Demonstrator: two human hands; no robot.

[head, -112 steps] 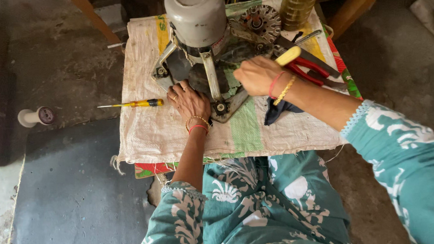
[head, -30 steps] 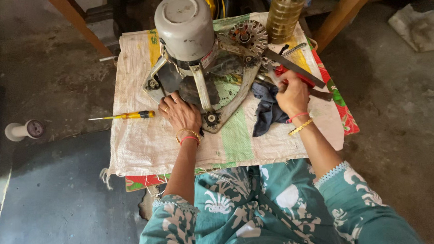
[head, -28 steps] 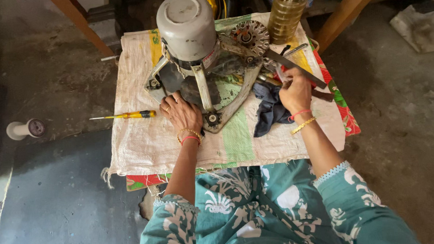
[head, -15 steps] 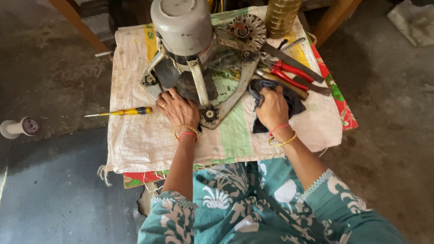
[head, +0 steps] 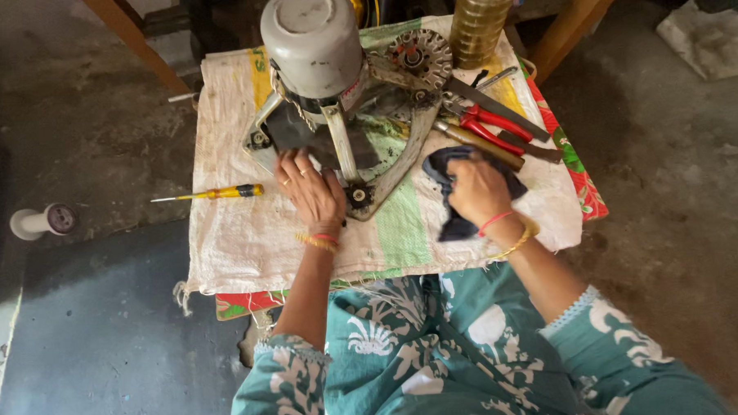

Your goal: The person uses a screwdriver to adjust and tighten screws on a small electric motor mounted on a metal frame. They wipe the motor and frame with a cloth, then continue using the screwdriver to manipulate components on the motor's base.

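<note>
Item: motor [head: 312,42] on its metal frame [head: 384,170], upright on a woven sack [head: 247,236] that covers the low table and keeps grease off it.

My left hand [head: 313,193]: flat, fingers spread on the frame's near arm, bracing it so it cannot slide.

My right hand [head: 476,191]: closed on a dark rag [head: 456,229], just right of the frame.

Hands apart, the frame's arm between them.

Within reach: red pliers [head: 497,128] beyond the rag; yellow screwdriver [head: 217,192] left of the frame; jar [head: 481,19] at the far edge.

A yellow screwdriver [head: 213,192] lies on the sack cloth [head: 239,236] — red pliers [head: 497,128] and glass jar [head: 479,22] farther right.
</note>
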